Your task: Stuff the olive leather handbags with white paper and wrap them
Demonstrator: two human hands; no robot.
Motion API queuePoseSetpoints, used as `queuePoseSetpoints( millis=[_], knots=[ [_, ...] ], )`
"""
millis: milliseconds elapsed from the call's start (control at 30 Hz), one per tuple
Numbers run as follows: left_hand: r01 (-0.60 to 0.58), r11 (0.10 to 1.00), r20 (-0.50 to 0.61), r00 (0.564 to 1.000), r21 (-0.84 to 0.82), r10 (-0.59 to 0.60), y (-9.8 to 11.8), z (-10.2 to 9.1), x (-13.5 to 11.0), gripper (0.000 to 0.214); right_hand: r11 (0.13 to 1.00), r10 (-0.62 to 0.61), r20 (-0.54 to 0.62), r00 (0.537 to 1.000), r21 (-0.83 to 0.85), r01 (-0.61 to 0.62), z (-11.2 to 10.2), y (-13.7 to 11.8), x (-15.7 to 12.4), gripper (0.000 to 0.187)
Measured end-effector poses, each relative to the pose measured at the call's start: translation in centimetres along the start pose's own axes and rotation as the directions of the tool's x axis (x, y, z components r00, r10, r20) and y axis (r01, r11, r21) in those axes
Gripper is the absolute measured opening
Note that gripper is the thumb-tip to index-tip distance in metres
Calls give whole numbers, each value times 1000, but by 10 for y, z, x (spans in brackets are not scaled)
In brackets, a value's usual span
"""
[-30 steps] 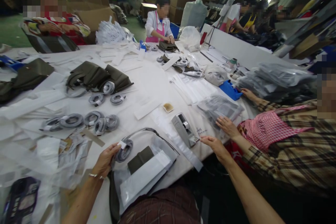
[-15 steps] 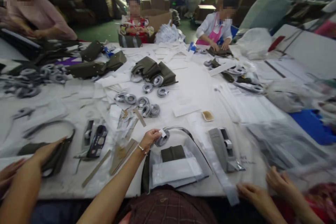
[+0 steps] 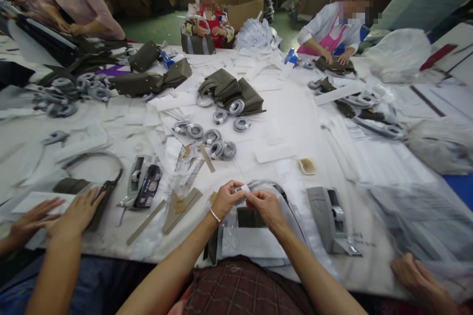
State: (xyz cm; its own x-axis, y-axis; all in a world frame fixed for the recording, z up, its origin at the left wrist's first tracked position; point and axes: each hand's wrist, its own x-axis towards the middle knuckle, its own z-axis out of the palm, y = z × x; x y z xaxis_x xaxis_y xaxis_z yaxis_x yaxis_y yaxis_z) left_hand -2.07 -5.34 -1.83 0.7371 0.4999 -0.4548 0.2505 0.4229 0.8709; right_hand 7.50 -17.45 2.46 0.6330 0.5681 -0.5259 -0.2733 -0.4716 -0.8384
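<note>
My left hand (image 3: 228,200), with a thin bracelet at its wrist, is closed at the white paper band (image 3: 243,188) of a small grey strap coil, which is mostly hidden behind the fingers. Fingertips of my right hand (image 3: 266,205) pinch the same band from the other side. Both hands are above a dark olive bag (image 3: 211,247) lying at the table edge in front of me. On the bag lie a folded olive piece (image 3: 251,217) and a white packet (image 3: 254,246) in clear plastic. The bag's handle curves behind my right hand.
Grey tape dispenser (image 3: 328,219) stands on the right, black tape dispenser (image 3: 148,186) on the left. More strap coils (image 3: 212,136) and olive bags (image 3: 236,89) lie mid-table. Co-workers' hands (image 3: 76,214) rest at left, another hand (image 3: 421,275) at right. Several people work across the table.
My right hand has come in to the band beside my left hand, which held the coil alone before. The view has shifted slightly. The left neighbour's hand moved onto a white packet.
</note>
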Motion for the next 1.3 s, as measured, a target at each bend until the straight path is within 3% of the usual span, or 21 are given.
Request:
queuePoseSetpoints(
  millis=[133, 333, 533, 733, 933, 1000, 1067, 1133, 1233, 1300],
  knots=[
    [-3, 1000, -34, 999, 6, 3, 0, 1, 2, 45, 997, 75, -39, 996, 29, -74, 0, 13, 14, 42],
    [21, 999, -53, 998, 49, -18, -8, 0, 11, 43, 977, 191, 140, 972, 73, -203, -10, 18, 25, 39],
    [76, 997, -35, 997, 4, -75, -10, -5, 20, 42, 911, 349, 147, 925, 178, -372, -6, 19, 36, 43],
    [264, 926, 76, 964, -268, -253, -10, -14, 35, 50, 913, 294, 93, 951, 267, -308, 6, 17, 46, 47],
    [281, 899, 52, 958, -337, -280, -15, -22, 56, 41, 963, 265, -82, 961, 74, -260, 25, 13, 63, 39],
    [271, 896, 40, 961, -351, -275, -16, -25, 61, 41, 978, 130, -176, 976, -139, -156, 28, 10, 68, 31],
    [274, 894, 39, 960, -355, -278, -17, -28, 65, 41, 877, -83, -218, 972, -479, -33, 30, 8, 72, 26],
    [288, 893, 57, 956, -345, -286, -17, -31, 67, 41, 662, -217, -150, 965, -749, 32, 30, 7, 74, 25],
    [299, 903, 96, 954, -307, -284, -15, -34, 69, 40, 422, -239, -10, 971, -901, 95, 27, 5, 77, 17],
    [288, 917, 108, 957, -276, -268, -13, -34, 70, 39, 301, -302, 78, 950, -938, 173, 25, 3, 79, 13]
  ],
)
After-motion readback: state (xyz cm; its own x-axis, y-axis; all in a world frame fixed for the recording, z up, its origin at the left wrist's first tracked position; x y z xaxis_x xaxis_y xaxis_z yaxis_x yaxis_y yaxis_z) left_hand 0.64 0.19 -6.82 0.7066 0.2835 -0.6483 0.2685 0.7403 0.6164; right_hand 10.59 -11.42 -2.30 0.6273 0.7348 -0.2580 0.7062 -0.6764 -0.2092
